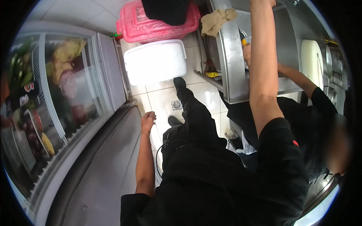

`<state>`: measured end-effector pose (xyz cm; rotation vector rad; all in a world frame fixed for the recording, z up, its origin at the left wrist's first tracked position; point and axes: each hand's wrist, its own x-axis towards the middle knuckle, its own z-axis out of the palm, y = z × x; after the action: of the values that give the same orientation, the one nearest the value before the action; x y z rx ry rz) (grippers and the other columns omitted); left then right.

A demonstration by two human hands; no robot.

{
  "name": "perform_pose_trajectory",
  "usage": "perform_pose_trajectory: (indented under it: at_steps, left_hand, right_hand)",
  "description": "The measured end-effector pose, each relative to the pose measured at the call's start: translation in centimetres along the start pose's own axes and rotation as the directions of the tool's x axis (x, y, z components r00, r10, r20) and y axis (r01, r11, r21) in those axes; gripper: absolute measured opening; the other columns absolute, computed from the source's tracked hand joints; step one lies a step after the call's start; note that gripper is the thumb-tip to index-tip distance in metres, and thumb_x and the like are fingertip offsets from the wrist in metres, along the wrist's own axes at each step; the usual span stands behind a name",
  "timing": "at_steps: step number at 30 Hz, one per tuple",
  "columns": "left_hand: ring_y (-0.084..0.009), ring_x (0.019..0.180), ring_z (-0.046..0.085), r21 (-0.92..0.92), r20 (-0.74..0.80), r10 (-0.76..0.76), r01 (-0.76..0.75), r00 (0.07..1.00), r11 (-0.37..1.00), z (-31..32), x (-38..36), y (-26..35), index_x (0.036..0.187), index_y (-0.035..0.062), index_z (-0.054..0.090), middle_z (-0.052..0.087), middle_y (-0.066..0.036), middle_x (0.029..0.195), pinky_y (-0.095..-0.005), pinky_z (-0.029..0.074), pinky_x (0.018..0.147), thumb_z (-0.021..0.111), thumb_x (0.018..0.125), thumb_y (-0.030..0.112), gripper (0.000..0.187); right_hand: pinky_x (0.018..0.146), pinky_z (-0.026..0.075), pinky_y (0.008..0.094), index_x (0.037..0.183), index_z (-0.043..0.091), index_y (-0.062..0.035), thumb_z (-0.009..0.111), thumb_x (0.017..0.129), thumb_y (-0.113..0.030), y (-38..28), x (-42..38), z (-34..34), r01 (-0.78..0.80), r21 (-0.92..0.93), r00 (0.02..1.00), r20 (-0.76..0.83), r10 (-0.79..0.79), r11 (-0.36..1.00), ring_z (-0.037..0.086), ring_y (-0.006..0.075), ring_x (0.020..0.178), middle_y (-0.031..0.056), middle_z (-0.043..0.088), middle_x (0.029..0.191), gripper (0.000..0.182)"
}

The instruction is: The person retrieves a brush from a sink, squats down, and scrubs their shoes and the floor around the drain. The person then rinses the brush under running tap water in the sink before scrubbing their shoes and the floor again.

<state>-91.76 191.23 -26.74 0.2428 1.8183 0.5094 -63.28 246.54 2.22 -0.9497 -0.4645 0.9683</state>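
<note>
To your left stands the fridge (71, 90), vegetables (22, 67) inside. Ahead, the tub (155, 62) sits on the floor (162, 90), the lidded box (156, 22) just behind it. The sink (233, 56) is on your right (a cloth (217, 22) lies over its corner).

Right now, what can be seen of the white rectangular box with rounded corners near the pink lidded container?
The white rectangular box with rounded corners looks like smooth, hard plastic, its broad face washed out by glare. A thin band, perhaps a handle, runs along its far edge. It sits slightly askew on the pale tiled floor, just on the near side of the pink lidded container. The toe of a black shoe reaches its near edge; contact is unclear. Neither hand touches it. Its contents cannot be seen.
</note>
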Motion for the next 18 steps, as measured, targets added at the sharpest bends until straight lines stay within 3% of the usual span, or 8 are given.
perform_pose_trajectory:
  at_steps: [5, 7, 8, 10, 11, 14, 16, 18]
  left_hand:
    - [-0.0224, 0.090, 0.064, -0.393, 0.044, -0.054, 0.067, 0.998, 0.917, -0.6, -2.8, -3.2, 0.119, -0.0026, 0.058, 0.066, -0.013, 0.100, -0.0351, 0.052, 0.074, 0.059, 0.093, 0.027, 0.040]
    - [-0.0234, 0.094, 0.064, -0.547, 0.098, 0.017, 0.040, 0.995, 0.836, -0.6, -4.1, -3.7, 0.121, -0.0025, 0.057, 0.065, -0.014, 0.104, -0.0355, 0.052, 0.076, 0.059, 0.094, 0.029, 0.041]
    - [-0.0239, 0.095, 0.063, -0.618, 0.116, 0.056, 0.028, 0.992, 0.786, -0.8, -5.1, -3.7, 0.121, -0.0024, 0.057, 0.065, -0.015, 0.106, -0.0357, 0.051, 0.077, 0.059, 0.095, 0.029, 0.042]
    - [-0.0268, 0.102, 0.062, -0.696, 0.150, 0.216, -0.052, 0.965, 0.716, -1.0, -6.9, -3.2, 0.128, -0.0030, 0.052, 0.063, -0.017, 0.113, -0.0391, 0.051, 0.082, 0.058, 0.095, 0.034, 0.050]
    - [-0.0282, 0.106, 0.061, -0.732, 0.158, 0.294, -0.088, 0.943, 0.676, -1.2, -7.9, -3.0, 0.131, -0.0033, 0.049, 0.061, -0.019, 0.117, -0.0408, 0.051, 0.085, 0.057, 0.096, 0.037, 0.054]
    - [-0.0307, 0.114, 0.057, -0.902, 0.135, 0.426, -0.067, 0.895, 0.426, -1.7, -9.2, -3.7, 0.133, -0.0031, 0.046, 0.056, -0.022, 0.127, -0.0430, 0.050, 0.090, 0.055, 0.096, 0.043, 0.060]
    - [-0.0316, 0.122, 0.052, -0.967, 0.109, 0.470, -0.016, 0.876, 0.254, -2.6, -8.8, -5.7, 0.137, -0.0003, 0.042, 0.051, -0.020, 0.135, -0.0455, 0.045, 0.099, 0.053, 0.096, 0.048, 0.065]
    - [-0.0302, 0.125, 0.049, -0.999, 0.029, 0.437, 0.010, 0.899, 0.044, -2.8, -7.8, -7.6, 0.140, 0.0022, 0.041, 0.051, -0.017, 0.135, -0.0454, 0.040, 0.105, 0.053, 0.096, 0.048, 0.065]
  right_hand:
    - [0.079, 0.050, 0.0283, 0.105, 0.062, -0.0001, 0.075, 0.075, -0.014, -0.9, -14.6, -4.5, -0.048, 0.075, 0.932, 0.361, 0.018, 0.996, 0.061, 0.0168, 0.092, 0.0071, 0.064, 0.096, 0.036]
    - [0.092, 0.049, 0.0340, 0.122, 0.056, 0.0026, 0.077, 0.075, -0.023, -0.4, -22.5, -7.0, -0.156, 0.046, 0.875, 0.471, 0.117, 0.987, 0.060, 0.0269, 0.108, 0.0159, 0.063, 0.115, 0.057]
    - [0.076, 0.056, 0.0336, 0.104, 0.059, -0.0018, 0.072, 0.079, -0.010, -0.9, -27.2, -7.7, -0.282, 0.008, 0.872, 0.418, 0.253, 0.959, 0.066, 0.0233, 0.088, 0.0114, 0.065, 0.103, 0.030]
    - [0.080, 0.056, 0.0293, 0.109, 0.058, 0.0001, 0.064, 0.087, -0.010, 0.5, -34.7, -10.4, -0.472, -0.110, 0.773, 0.426, 0.471, 0.874, 0.066, 0.0191, 0.088, 0.0090, 0.065, 0.103, 0.025]
    - [0.082, 0.055, 0.0348, 0.100, 0.064, 0.0005, 0.065, 0.085, -0.006, 1.5, -38.4, -11.9, -0.585, -0.176, 0.726, 0.321, 0.608, 0.792, 0.065, 0.0195, 0.090, 0.0101, 0.067, 0.097, 0.016]
    - [0.081, 0.054, 0.0291, 0.108, 0.061, -0.0016, 0.066, 0.086, -0.011, 6.5, -47.9, -16.9, -0.800, -0.295, 0.471, 0.230, 0.851, 0.523, 0.063, 0.0162, 0.092, 0.0064, 0.064, 0.105, 0.024]
    - [0.078, 0.054, 0.0274, 0.108, 0.061, -0.0032, 0.067, 0.085, -0.011, 10.2, -51.8, -20.0, -0.912, -0.367, 0.159, 0.094, 0.983, 0.183, 0.062, 0.0149, 0.087, 0.0038, 0.063, 0.099, 0.025]
    - [0.075, 0.052, 0.0261, 0.105, 0.063, -0.0063, 0.069, 0.084, -0.013, 12.7, -55.3, -22.7, -0.936, -0.347, 0.047, 0.028, 0.998, 0.054, 0.060, 0.0131, 0.085, 0.0024, 0.062, 0.096, 0.023]
